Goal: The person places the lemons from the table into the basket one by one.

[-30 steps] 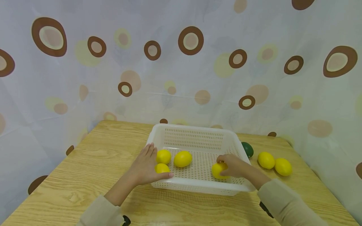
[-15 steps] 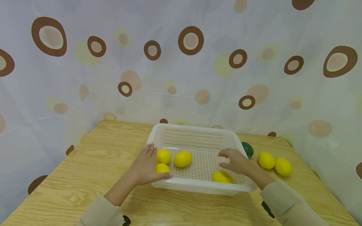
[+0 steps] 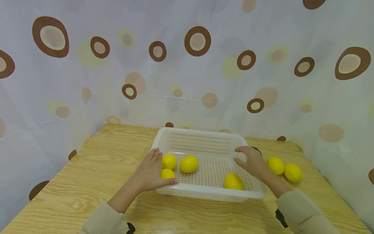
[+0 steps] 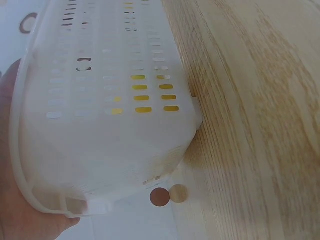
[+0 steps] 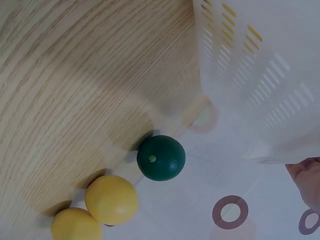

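Lemons (image 3: 189,164) lie in the white plastic basket (image 3: 201,191). The left hand (image 3: 149,172) rests on its rim, fingers straight; the right hand (image 3: 255,162), thumb and fingers parted, hangs empty over its right side.

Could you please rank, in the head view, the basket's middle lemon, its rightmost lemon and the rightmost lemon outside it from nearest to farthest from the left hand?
From the left hand:
1. Middle lemon: inside the basket, right of the hand.
2. Basket's rightmost lemon: towards front right.
3. Rightmost lemon outside: right of the basket.
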A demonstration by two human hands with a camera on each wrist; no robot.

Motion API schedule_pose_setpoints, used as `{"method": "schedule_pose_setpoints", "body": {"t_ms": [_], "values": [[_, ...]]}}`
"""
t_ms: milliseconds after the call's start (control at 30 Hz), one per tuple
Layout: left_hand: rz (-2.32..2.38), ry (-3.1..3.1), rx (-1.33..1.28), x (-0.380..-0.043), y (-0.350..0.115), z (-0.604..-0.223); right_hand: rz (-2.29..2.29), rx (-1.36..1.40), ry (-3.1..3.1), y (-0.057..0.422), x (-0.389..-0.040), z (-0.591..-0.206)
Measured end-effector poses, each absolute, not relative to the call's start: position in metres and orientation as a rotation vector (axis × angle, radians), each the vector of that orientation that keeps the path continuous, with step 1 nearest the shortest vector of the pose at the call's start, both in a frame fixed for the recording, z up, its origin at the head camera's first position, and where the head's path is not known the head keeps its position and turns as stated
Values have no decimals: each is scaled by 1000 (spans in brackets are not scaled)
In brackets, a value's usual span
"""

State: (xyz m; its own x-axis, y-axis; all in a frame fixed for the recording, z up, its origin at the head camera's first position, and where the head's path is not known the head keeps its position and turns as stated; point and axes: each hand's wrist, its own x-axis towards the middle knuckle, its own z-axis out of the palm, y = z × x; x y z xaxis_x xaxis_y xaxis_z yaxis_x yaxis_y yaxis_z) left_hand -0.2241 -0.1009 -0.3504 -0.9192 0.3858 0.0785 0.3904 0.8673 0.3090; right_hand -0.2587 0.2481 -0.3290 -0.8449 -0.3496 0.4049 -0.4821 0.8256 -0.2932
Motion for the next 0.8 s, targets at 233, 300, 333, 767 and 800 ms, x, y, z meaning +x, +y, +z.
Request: {"method": "schedule_pose_setpoints", "body": {"t_ms": [233, 300, 333, 767, 800], "values": [[-496, -3013, -630, -224, -101, -350, 581, 551, -2685, 257, -260, -329], [-499, -3013, -631, -224, -101, -350, 585, 540, -2678, 259, -258, -328], [-500, -3013, -632, -224, -101, -350, 592, 539, -2672, 260, -258, -328], [-476, -3021, -630, -225, -101, -350, 657, 562, -2568, 277, -259, -333], [-478, -3017, -633, -224, -101, -350, 659, 567, -2550, 279, -259, -334]]}}
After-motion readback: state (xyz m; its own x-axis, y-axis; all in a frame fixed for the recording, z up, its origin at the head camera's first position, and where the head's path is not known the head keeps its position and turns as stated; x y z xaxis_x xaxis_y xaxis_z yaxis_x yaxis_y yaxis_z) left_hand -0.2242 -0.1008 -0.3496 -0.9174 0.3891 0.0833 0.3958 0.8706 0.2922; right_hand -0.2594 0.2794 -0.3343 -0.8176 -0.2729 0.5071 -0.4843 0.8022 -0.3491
